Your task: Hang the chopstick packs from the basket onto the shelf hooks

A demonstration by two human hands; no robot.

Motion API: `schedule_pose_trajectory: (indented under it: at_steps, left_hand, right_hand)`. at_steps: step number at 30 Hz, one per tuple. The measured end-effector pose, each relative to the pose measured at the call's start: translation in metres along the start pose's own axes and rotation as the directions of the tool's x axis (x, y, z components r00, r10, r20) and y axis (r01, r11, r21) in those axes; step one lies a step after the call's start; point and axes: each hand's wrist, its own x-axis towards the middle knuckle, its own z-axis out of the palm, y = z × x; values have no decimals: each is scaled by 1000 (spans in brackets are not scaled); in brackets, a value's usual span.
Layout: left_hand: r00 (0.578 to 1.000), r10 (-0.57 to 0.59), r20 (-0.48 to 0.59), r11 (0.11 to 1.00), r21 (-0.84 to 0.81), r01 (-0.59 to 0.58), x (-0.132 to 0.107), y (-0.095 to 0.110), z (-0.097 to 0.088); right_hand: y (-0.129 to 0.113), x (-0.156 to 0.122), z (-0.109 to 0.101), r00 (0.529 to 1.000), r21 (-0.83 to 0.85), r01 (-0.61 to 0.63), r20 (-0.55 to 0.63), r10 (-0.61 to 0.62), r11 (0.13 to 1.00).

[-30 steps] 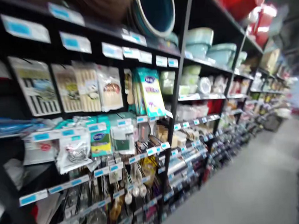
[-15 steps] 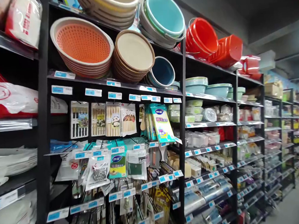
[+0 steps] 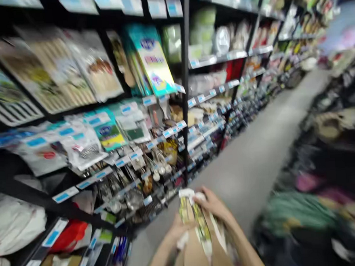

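Low in the head view, several wooden rice paddles (image 3: pixel 195 255) in packaging with yellow-green labels are held between my two hands, their broad ends toward me. My left hand (image 3: pixel 176 229) grips the bundle from its left side, fingers partly hidden and blurred. Along the right side, my right hand (image 3: pixel 214 206) is closed round the upper, narrow part of the packs. A similar wooden paddle (image 3: pixel 127 73) hangs on the rack, beside teal packs of cleaning cloths (image 3: pixel 154 61).
A tall black shelf rack (image 3: pixel 187 55) with hanging kitchen goods runs along the left. Packs of chopsticks (image 3: pixel 63 68) hang at upper left. A grey aisle floor (image 3: pixel 249 164) stretches ahead. Piled goods (image 3: pixel 304 213) line the right side.
The view has tilted down and moved closer to the rack, so the upper basins have left the picture. Both my hands, holding the wooden paddles, have come into view at the bottom.
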Motion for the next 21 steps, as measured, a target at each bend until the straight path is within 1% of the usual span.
schedule_pose_trajectory:
  at_steps: [2,3,5,6,7,8,9,11,13,14,16,18,19,20,21]
  left_hand:
    - [996,-91,21,993,-72,92,-12,-25,2]
    - [993,-117,28,988,-97,119,-13,-34,0]
    - [989,-142,38,982,-124,146,-12,-46,-6]
    - [988,-150,41,979,-137,154,-12,-50,-9]
    - [986,-159,41,975,-153,164,-12,-52,-11]
    - [985,-170,36,970,-172,174,-13,-53,-11]
    - [983,-184,26,964,-192,185,-16,-54,-12]
    - [979,-206,-4,954,-225,200,-22,-57,-12]
    - [974,-225,-38,944,-254,209,-30,-60,-13]
    - [971,-233,-56,939,-271,210,-33,-62,-15]
    - [964,-248,-100,930,-305,208,-41,-65,-21]
    - [956,-252,-153,926,-326,192,-48,-68,-29]
    - [952,-251,-176,926,-331,183,-51,-70,-33]
    - [948,-249,-196,926,-334,174,-54,-71,-38]
    - [945,-246,-214,927,-336,165,-57,-73,-43]
  right_hand:
    - [1,-1,-14,994,130,-39,109,25,991]
    - [3,0,-23,979,203,-64,203,22,977]
    - [10,-1,-43,920,326,-115,391,-23,938]
    - [13,-5,-52,886,363,-134,461,-53,922]
    - [17,-10,-60,858,384,-145,509,-78,912]
    - [21,-16,-68,842,388,-146,532,-92,910]
    - [25,-23,-75,839,376,-136,536,-95,917]
    - [36,-36,-87,860,316,-111,505,-68,942]
    - [49,-49,-98,890,262,-115,456,-18,958]
    - [56,-55,-102,905,261,-131,426,8,956]
    - [72,-68,-106,937,333,-189,343,68,924]
    - [89,-82,-101,964,466,-248,208,167,849]
    - [97,-88,-94,964,535,-263,123,234,803]
    - [104,-94,-83,951,595,-265,34,306,759]
    - [110,-101,-69,926,644,-264,-39,375,718]
